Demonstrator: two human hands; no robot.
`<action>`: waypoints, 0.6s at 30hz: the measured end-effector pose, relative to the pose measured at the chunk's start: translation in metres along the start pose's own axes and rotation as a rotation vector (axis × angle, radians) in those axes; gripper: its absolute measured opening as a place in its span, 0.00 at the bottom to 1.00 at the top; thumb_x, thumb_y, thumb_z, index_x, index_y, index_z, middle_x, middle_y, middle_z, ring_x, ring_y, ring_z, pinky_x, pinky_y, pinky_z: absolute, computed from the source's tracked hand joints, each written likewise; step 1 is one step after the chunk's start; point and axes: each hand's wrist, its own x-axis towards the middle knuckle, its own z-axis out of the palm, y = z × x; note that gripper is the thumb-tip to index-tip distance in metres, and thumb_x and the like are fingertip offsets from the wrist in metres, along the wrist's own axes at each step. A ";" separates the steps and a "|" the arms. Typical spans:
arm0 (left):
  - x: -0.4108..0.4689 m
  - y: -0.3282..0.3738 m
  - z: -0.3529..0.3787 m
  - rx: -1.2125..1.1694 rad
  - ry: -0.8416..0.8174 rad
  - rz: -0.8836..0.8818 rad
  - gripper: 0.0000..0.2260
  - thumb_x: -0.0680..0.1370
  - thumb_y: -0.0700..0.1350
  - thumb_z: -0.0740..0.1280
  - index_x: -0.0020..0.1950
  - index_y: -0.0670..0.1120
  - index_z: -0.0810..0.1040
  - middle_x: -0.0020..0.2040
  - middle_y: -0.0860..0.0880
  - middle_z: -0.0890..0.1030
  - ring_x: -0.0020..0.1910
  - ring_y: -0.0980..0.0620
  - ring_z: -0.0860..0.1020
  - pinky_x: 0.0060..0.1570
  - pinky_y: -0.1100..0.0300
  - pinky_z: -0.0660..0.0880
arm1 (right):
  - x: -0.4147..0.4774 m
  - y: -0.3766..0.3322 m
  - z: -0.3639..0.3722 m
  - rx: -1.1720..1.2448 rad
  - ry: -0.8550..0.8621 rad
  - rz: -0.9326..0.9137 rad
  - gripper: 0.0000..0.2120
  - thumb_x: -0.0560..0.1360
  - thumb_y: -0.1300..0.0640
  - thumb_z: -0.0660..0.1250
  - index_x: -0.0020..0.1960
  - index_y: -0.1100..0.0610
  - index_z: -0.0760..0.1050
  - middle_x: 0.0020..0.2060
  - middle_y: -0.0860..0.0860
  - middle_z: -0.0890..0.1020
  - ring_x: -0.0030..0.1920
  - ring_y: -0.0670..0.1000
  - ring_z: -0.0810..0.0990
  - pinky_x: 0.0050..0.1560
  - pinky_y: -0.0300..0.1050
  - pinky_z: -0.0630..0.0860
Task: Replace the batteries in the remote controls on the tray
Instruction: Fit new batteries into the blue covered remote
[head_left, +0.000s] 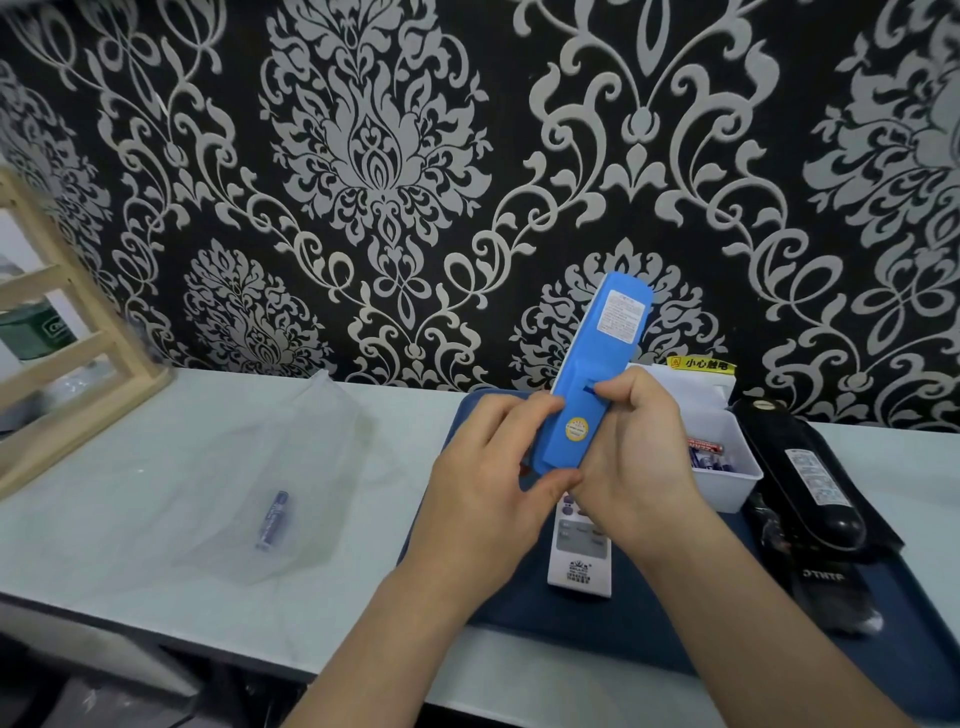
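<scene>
Two bare forearms filled the lower edge, and both hands were on the job. The left hand (488, 467) had its fingers curled round the lower left edge of the blue remote (602, 358), thumb tucked under the bottom end. The right hand (639, 457) gripped the opposite edge, fingers wrapped behind and thumb pressed on the back beside a small notch. The remote was held up off the tray, tilted, top end leaning away to the right, back face to the camera. A round yellow sticker (576, 428) sat between the two thumbs, and a white label (621, 314) sat well above the fingers near the top end.

Just below the hands, a white remote (579, 551) lay face up on the dark blue tray (530, 623), its upper part hidden by the thumbs. Right of the right hand's knuckles stood a white box (727, 488) with batteries (709, 452) inside. Beyond it, a black remote (810, 478) lay back up, and another black item (831, 577) lay just below that; what it was could not be told.

Well left of the left hand, a clear plastic bag (270, 457) rested on the pale table (130, 545) with one battery (272, 519) in it. A wooden rack (67, 338) stood at the far left.
</scene>
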 end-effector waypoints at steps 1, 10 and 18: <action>0.000 0.000 0.000 0.008 0.001 0.008 0.23 0.70 0.46 0.74 0.64 0.49 0.73 0.54 0.57 0.72 0.49 0.60 0.73 0.49 0.65 0.74 | 0.000 0.000 0.000 0.006 -0.002 0.001 0.10 0.75 0.58 0.53 0.50 0.57 0.72 0.31 0.53 0.75 0.32 0.51 0.77 0.38 0.50 0.77; -0.002 -0.002 0.001 0.043 -0.003 0.026 0.24 0.71 0.46 0.75 0.64 0.50 0.73 0.54 0.56 0.72 0.50 0.58 0.74 0.47 0.63 0.76 | 0.000 0.000 0.000 0.017 0.012 0.031 0.11 0.73 0.59 0.53 0.52 0.58 0.71 0.35 0.55 0.74 0.34 0.53 0.77 0.36 0.49 0.79; -0.002 -0.001 0.000 0.026 -0.018 -0.008 0.24 0.70 0.46 0.75 0.63 0.51 0.72 0.53 0.58 0.71 0.49 0.59 0.73 0.47 0.63 0.74 | 0.000 -0.001 -0.001 -0.025 0.008 0.051 0.10 0.74 0.58 0.53 0.50 0.56 0.71 0.31 0.53 0.75 0.32 0.51 0.77 0.36 0.49 0.78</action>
